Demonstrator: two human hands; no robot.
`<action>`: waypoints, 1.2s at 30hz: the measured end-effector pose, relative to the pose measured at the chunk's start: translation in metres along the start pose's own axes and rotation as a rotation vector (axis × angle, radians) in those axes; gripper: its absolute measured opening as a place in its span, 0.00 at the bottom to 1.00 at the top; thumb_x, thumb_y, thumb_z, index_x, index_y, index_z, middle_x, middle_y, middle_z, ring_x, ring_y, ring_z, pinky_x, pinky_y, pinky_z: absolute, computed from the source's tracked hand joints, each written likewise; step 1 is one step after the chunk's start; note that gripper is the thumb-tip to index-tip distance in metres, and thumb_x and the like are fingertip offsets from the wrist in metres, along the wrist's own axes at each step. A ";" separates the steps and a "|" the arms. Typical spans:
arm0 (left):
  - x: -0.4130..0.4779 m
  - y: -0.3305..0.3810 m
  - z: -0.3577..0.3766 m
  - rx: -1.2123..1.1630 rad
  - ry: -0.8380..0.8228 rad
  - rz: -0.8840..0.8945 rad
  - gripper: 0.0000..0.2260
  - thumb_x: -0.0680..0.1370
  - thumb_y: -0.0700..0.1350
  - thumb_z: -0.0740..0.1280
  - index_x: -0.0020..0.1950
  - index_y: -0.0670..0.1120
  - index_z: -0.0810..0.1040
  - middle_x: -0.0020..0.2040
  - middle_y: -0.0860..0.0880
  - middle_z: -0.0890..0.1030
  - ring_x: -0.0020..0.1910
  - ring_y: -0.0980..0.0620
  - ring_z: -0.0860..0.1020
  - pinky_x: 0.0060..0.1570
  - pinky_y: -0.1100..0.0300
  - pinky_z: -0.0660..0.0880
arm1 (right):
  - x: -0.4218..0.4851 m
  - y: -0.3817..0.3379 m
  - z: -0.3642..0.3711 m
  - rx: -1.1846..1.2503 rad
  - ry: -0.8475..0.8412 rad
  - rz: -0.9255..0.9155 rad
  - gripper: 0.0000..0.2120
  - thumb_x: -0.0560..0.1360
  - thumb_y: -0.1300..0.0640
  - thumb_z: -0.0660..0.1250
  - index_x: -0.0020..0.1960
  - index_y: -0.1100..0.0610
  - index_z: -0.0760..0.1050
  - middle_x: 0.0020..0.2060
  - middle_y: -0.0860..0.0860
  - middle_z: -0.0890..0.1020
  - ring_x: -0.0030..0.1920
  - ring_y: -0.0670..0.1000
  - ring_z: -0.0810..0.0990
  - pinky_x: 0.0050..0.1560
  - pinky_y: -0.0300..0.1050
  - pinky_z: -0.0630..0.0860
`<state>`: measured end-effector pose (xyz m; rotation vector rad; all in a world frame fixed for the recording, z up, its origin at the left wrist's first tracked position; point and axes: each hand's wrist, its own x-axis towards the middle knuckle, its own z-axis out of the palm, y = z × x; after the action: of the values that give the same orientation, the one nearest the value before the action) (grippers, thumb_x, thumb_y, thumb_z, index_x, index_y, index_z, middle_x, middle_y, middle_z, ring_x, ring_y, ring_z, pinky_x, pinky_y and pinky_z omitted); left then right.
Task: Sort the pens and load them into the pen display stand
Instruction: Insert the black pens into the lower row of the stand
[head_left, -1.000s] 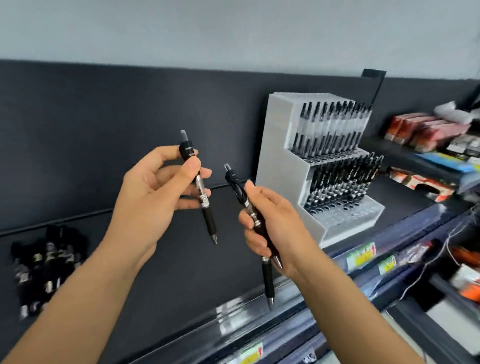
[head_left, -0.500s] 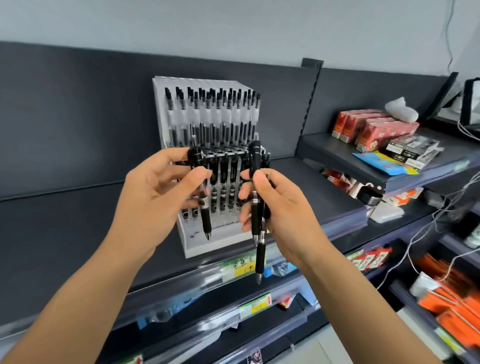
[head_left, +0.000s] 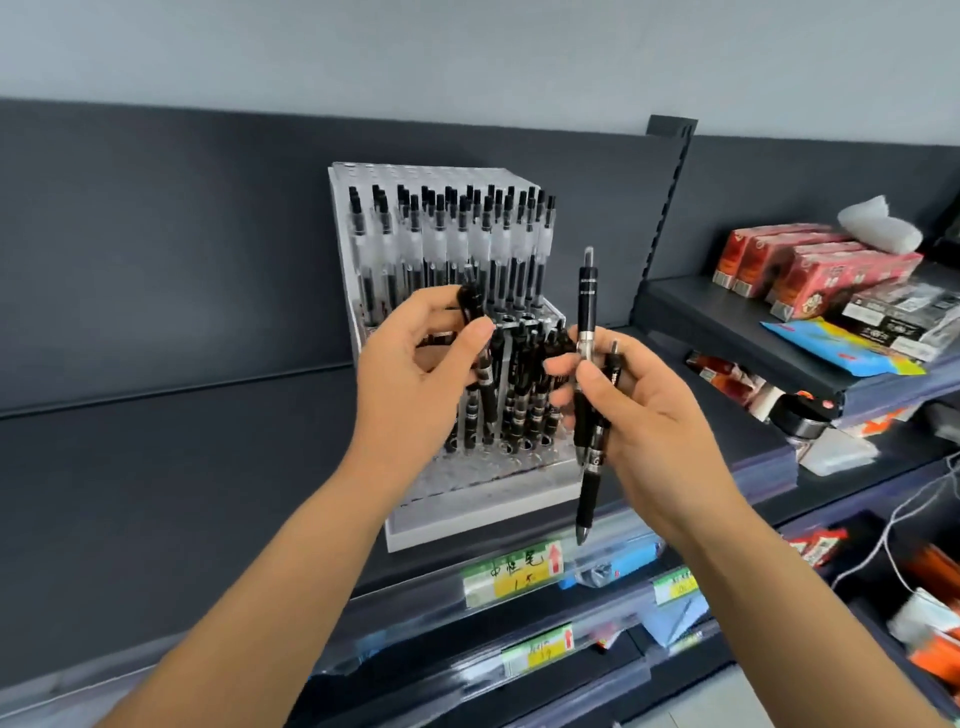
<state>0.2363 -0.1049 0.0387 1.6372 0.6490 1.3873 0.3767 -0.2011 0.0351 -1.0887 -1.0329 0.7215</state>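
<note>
A white tiered pen display stand (head_left: 467, 512) sits on the dark shelf, straight ahead. Its top tier holds several clear-barrelled pens (head_left: 457, 244); the middle tier holds several black pens (head_left: 530, 400); the front holes show no pens. My left hand (head_left: 410, 384) pinches one black pen (head_left: 480, 364) upright in front of the middle tier. My right hand (head_left: 644, 415) grips two black pens; the taller pen (head_left: 586, 312) stands vertical with its tip hanging below my fingers, just right of the stand.
The dark shelf (head_left: 156, 467) stretches left of the stand. Price tags (head_left: 511, 571) line its front rail. To the right, a higher shelf carries red boxes (head_left: 810, 265), a blue packet (head_left: 841, 345) and a white cloth (head_left: 878, 223). A white cable (head_left: 893, 525) hangs at right.
My view has swung right and closer, so the stand now sits centred behind my hands. My right hand has pushed one pen upward in its grip. My left hand has brought its pen up to the middle tier.
</note>
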 end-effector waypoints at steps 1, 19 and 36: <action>0.000 -0.003 0.002 0.024 -0.002 0.006 0.12 0.76 0.45 0.70 0.52 0.63 0.74 0.47 0.58 0.80 0.44 0.56 0.82 0.42 0.57 0.82 | 0.002 0.001 -0.002 0.021 0.021 -0.007 0.09 0.79 0.63 0.59 0.56 0.56 0.75 0.46 0.51 0.84 0.43 0.50 0.79 0.44 0.42 0.76; -0.023 -0.038 0.034 0.343 0.131 0.024 0.12 0.73 0.43 0.74 0.43 0.61 0.78 0.38 0.62 0.82 0.39 0.62 0.80 0.43 0.68 0.77 | 0.025 0.020 -0.046 0.204 -0.040 0.015 0.11 0.64 0.61 0.72 0.46 0.59 0.76 0.44 0.57 0.85 0.44 0.58 0.85 0.46 0.47 0.82; -0.045 -0.025 0.034 0.574 0.181 -0.006 0.12 0.73 0.58 0.69 0.49 0.52 0.74 0.41 0.53 0.76 0.37 0.55 0.73 0.38 0.65 0.73 | 0.019 0.023 -0.039 0.111 -0.145 -0.013 0.13 0.63 0.59 0.73 0.46 0.60 0.78 0.43 0.55 0.86 0.43 0.58 0.85 0.49 0.52 0.82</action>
<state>0.2613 -0.1392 -0.0060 1.9504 1.2442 1.4361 0.4200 -0.1910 0.0148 -0.9439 -1.1084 0.8476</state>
